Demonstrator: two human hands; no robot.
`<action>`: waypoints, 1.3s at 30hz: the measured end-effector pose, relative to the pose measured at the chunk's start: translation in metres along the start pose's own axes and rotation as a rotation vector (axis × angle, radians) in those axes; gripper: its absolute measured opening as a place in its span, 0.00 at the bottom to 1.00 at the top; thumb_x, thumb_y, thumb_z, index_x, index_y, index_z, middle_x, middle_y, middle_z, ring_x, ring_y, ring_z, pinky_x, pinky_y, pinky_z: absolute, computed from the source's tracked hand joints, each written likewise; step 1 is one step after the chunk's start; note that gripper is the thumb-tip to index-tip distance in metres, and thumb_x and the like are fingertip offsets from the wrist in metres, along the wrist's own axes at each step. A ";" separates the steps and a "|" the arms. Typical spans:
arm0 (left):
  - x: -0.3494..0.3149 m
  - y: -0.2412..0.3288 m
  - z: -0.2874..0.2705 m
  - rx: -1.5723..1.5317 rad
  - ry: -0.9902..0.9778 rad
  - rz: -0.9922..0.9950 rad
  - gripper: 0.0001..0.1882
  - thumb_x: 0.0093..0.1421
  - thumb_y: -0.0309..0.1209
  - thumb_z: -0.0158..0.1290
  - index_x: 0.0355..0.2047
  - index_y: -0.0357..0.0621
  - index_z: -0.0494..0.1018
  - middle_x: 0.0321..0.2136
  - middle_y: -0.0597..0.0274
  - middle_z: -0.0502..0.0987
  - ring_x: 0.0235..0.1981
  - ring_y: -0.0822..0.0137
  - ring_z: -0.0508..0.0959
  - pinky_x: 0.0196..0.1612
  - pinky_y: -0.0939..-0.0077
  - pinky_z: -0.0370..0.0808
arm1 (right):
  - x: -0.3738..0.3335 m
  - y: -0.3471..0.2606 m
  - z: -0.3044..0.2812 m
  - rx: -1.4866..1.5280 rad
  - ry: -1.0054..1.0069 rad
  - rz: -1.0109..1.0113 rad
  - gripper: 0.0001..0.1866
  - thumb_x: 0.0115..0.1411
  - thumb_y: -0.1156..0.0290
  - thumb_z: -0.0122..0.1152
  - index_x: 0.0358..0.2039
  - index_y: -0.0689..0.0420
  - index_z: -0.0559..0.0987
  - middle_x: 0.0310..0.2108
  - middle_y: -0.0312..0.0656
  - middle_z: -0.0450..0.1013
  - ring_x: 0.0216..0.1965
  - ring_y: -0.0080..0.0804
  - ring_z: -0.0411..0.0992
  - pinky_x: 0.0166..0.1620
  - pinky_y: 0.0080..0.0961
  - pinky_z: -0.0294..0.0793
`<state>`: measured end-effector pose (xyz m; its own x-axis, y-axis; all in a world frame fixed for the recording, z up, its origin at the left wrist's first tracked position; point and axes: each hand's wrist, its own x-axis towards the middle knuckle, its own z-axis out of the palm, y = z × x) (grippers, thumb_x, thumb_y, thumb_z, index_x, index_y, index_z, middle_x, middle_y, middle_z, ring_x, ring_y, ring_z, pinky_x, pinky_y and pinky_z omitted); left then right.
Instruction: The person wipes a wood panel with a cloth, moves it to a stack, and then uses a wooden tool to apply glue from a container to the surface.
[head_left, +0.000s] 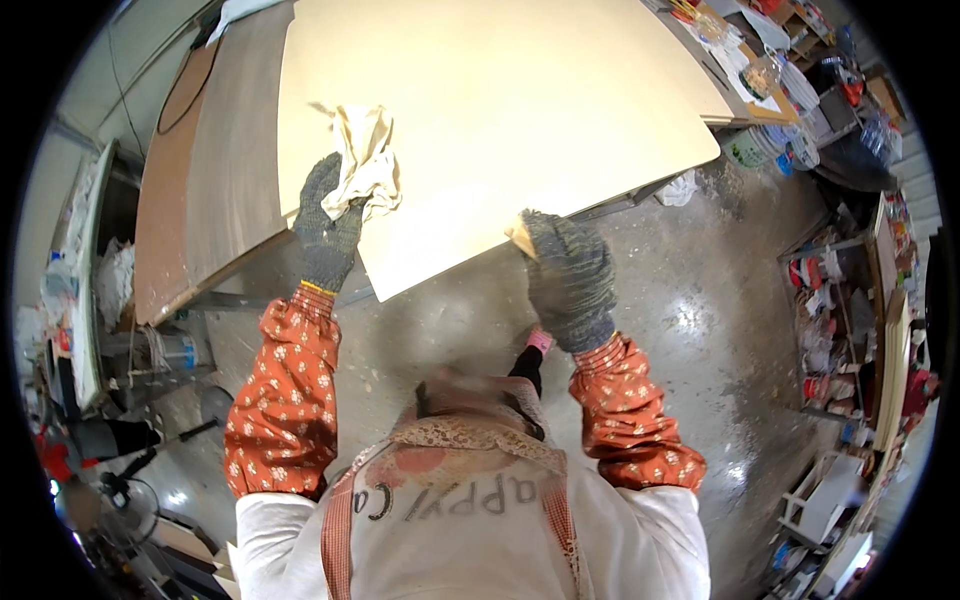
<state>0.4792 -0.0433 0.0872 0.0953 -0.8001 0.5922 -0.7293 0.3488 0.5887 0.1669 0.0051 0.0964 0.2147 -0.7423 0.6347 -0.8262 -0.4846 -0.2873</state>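
A large pale cream board [480, 120] with rounded corners lies on the worktable in front of me. My left hand [328, 225], in a dark grey knit glove, grips a crumpled cream cloth [362, 160] over the board's left part. At the near edge of the board is my right hand [570, 275], gloved the same way. Its fingers are closed round a small tan piece [520, 237], possibly a folded sheet or pad; most of it is hidden by the glove.
Under the board, a grey-brown panel [235, 150] extends to the left, with a dark cable across it. Bags and tools crowd a side table [740, 60] at the far right. Buckets [755, 145] stand below it. Loaded shelves [835, 330] line the right side; a fan [130, 510] stands at left.
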 end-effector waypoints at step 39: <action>-0.006 -0.013 0.002 0.044 -0.023 -0.093 0.23 0.56 0.25 0.54 0.52 0.34 0.65 0.45 0.53 0.74 0.44 0.63 0.75 0.47 0.70 0.72 | 0.008 0.135 -0.017 -0.015 0.110 0.135 0.11 0.57 0.69 0.53 0.40 0.53 0.78 0.45 0.40 0.74 0.44 0.34 0.72 0.51 0.31 0.69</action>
<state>0.4873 -0.0440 0.0748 0.1489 -0.8389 0.5235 -0.7469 0.2515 0.6156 0.0482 -0.0584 0.0745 0.0432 -0.7447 0.6660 -0.8514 -0.3762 -0.3654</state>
